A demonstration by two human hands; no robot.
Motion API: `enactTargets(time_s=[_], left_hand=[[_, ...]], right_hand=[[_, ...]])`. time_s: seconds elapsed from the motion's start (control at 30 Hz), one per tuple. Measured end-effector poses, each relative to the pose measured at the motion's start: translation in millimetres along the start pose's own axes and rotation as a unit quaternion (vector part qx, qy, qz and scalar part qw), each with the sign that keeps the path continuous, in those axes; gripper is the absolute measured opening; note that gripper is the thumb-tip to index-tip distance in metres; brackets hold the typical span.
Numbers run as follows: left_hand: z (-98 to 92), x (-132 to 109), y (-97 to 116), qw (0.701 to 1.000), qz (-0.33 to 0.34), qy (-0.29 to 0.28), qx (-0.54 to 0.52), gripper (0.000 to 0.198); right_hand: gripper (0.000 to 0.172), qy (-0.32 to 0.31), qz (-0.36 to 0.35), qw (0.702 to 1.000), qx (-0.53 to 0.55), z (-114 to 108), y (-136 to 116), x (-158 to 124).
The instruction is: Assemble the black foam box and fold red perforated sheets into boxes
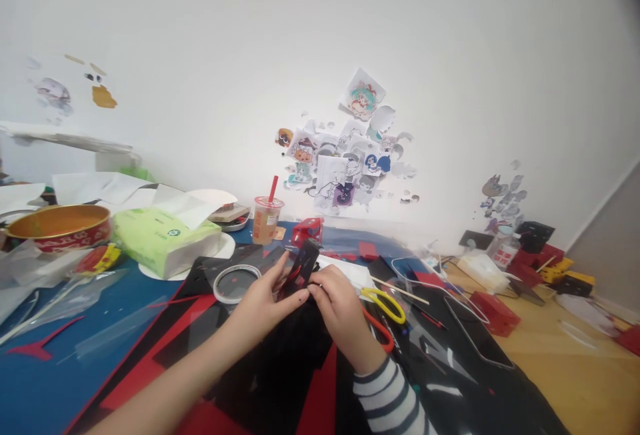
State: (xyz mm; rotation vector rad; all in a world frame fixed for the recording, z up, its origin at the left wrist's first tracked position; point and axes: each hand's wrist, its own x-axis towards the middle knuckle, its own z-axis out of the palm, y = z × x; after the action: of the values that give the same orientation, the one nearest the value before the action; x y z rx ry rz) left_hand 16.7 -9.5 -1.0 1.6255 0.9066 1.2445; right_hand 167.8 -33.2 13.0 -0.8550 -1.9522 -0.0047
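Between my hands, in the head view, is a small black box-like piece with a little red on it (303,267), tilted up above the black sheets. My left hand (273,298) holds it from the left, thumb in front and fingers behind. The fingers of my right hand (336,298) pinch its lower right edge; the exact grip is partly hidden. A white roll of tape (237,283) lies just left of my left hand. Beside my right wrist are scissors with a yellow handle loop (384,305) and an orange one (379,330).
A cup with a red straw (266,220) and a red box-like piece (307,231) stand behind. At left are a green tissue pack (167,242) and a red-gold bowl (60,227). A phone (479,332) lies at right, near red blocks (495,313). Cutouts (345,168) cover the wall.
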Motion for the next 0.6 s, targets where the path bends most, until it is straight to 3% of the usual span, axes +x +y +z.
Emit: enactTargets(time_s=[0.23,0.4,0.6], left_hand=[[-2.7,0.7,-0.5,1.0,-0.002,0.006,0.01,0.093],[-4.7,-0.1,-3.2,0.995,0.014,0.017,0.099,0.086],[-4.7,0.5,-3.7,0.99,0.031,0.026,0.132,0.083]], right_hand=[[0.015,-0.028,0.111,0.989,0.097,-2.2,-3.7,3.0],[0.022,-0.049,0.092,0.994,0.012,-4.3,-4.5,2.7],[0.028,-0.055,0.063,0.995,-0.059,-3.7,-6.6,1.4]])
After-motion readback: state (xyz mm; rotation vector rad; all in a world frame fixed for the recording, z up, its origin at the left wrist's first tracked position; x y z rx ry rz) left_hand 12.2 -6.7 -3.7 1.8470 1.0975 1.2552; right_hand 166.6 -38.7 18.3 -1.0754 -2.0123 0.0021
